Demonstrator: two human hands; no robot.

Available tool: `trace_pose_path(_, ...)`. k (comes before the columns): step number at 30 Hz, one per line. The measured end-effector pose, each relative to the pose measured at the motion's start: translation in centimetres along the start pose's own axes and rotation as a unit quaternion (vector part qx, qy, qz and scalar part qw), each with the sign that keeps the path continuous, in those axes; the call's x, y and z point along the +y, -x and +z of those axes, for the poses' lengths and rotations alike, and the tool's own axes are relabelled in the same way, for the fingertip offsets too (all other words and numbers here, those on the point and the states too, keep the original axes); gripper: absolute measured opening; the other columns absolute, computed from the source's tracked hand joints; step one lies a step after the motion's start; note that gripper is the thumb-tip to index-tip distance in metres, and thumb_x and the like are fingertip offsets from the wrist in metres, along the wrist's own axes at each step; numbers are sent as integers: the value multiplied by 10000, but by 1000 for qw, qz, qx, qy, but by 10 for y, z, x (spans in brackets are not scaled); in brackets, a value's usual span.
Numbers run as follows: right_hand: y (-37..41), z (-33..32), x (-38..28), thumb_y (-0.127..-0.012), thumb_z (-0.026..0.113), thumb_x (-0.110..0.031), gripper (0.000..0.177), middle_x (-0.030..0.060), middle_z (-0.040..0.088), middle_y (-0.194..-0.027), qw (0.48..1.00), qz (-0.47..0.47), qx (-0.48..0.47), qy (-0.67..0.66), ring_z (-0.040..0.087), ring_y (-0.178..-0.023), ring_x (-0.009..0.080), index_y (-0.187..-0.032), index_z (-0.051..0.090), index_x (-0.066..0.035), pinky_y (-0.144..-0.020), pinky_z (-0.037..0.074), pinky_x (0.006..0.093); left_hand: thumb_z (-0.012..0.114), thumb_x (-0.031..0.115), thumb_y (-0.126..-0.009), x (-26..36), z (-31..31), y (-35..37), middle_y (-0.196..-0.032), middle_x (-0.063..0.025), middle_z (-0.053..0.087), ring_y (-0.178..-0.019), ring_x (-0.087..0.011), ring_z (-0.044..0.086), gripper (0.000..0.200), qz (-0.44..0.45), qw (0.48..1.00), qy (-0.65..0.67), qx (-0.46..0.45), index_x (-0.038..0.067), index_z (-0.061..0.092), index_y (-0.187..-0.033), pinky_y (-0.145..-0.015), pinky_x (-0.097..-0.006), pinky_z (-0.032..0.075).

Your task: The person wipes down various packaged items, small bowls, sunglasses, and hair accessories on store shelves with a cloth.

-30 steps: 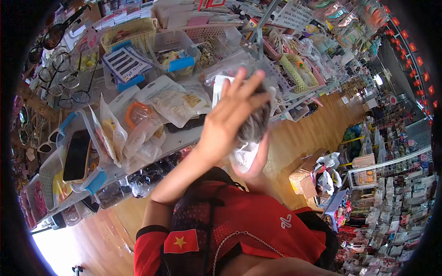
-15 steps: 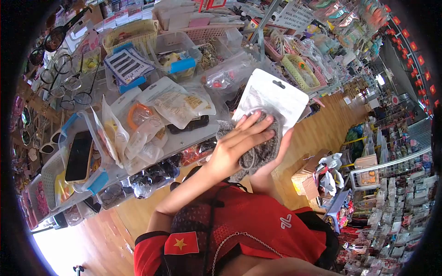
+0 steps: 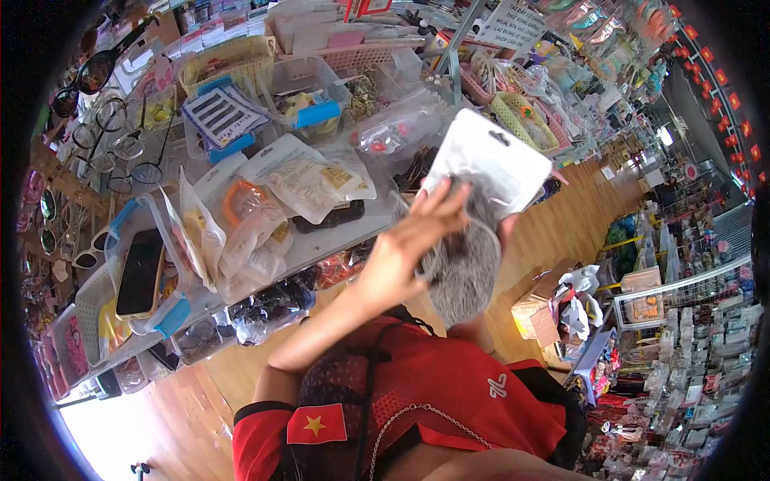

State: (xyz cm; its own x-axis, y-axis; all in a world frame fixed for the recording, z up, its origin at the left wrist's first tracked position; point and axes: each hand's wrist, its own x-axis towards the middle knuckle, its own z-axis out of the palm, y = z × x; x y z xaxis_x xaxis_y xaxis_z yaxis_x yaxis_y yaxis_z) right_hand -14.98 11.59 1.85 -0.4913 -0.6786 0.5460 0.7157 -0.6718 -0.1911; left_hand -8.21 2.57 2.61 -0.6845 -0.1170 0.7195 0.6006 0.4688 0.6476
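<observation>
A white pouch point(image 3: 493, 160) with a hang hole and clear front is held up in front of me at a tilt. Over its lower part lies a grey furry piece point(image 3: 465, 276), soft and rounded at the bottom. My right hand point(image 3: 505, 231) supports both from behind, mostly hidden, with fingertips showing at the pouch's right edge. Across the grey fur's upper left side reaches my left hand point(image 3: 405, 252), its fingers stretched out and slightly blurred, fingertips at the pouch's lower front.
On the display table point(image 3: 337, 248) to the left stand clear bins, white packets point(image 3: 309, 180) and a phone point(image 3: 140, 272) in a bin. Glasses point(image 3: 120, 144) hang at far left. A cardboard box point(image 3: 545, 313) sits on the wooden floor, and packed racks point(image 3: 690, 385) line the right.
The pouch and grey furry piece have shifted slightly right and tilted more. My left hand has slid left off the fur's middle, so more of the fur shows.
</observation>
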Motion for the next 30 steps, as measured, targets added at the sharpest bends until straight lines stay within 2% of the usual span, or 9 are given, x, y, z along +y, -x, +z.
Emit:
trace_pose_path(4,-2,13,-12,-808,372,-583,675,44,460,-1228,997,19,38,68,376,-1175,145,-1219,419,-50,-1033,191,345,565,-29,-567,9,12,2,-1321,-122,350,-1245,-308,276,647,28,1000,-10,6,33,448,-1200,-1008,-464,226)
trace_pose_path(6,4,10,1,-841,353,-534,657,53,391,-1284,997,-29,42,-56,327,-1211,161,-1278,330,-44,-1037,183,344,574,-23,-568,4,6,-12,-1334,-103,336,-1243,-306,284,683,60,997,-55,-4,64,427,-1229,-999,-483,237)
trace_pose_path(11,4,12,23,-867,325,-488,642,68,318,-1324,951,-75,96,283,291,-1230,181,-1317,227,-41,-1035,183,355,568,-31,-581,22,-12,-39,-1366,-56,290,-1258,-290,262,692,19,971,-237,2,137,424,-1237,-983,-546,214)
trace_pose_path(14,5,17,23,-895,282,-429,630,94,211,-1369,909,-42,135,391,252,-1246,216,-1349,79,-42,-1020,204,370,543,-79,-584,9,-17,-50,-1343,-84,323,-1257,-314,245,687,-19,982,-186,33,110,412,-1232,-1009,-516,177)
trace_pose_path(20,4,3,4,-897,307,-394,558,122,274,-1324,881,-64,204,422,309,-1209,247,-1333,151,-81,-985,263,388,451,-20,-690,-19,-6,-37,-1357,-154,264,-1265,-343,193,560,-74,996,-9,38,16,362,-1242,-1035,-458,128)
trace_pose_path(23,0,9,-4,-880,309,-426,569,134,319,-1294,848,-147,257,439,342,-1183,282,-1303,204,-59,-992,251,423,503,-28,-596,-13,13,-14,-1361,-174,246,-1270,-329,200,636,-15,1000,-21,-4,-17,375,-1220,-1030,-478,129)
trace_pose_path(24,5,1,-12,-863,336,-453,593,136,330,-1290,874,-149,240,394,351,-1178,280,-1301,224,-71,-995,247,425,498,-42,-579,-11,18,-6,-1354,-178,258,-1268,-326,209,634,-7,1000,-14,-9,-23,388,-1203,-1028,-477,141)
trace_pose_path(25,7,0,-20,-841,363,-496,638,130,335,-1291,982,-70,131,115,358,-1176,262,-1309,229,-82,-992,257,415,493,-56,-562,-9,22,1,-1348,-182,270,-1266,-324,217,632,1,1000,-7,-15,-30,400,-1186,-1026,-476,153)
trace_pose_path(30,14,7,-4,-876,358,-404,598,100,281,-1330,987,-51,88,122,316,-1204,209,-1336,170,-71,-1002,247,383,454,30,-600,-1,20,-7,-1341,-113,324,-1253,-312,269,669,43,997,-50,-30,58,378,-1264,-1012,-474,185)
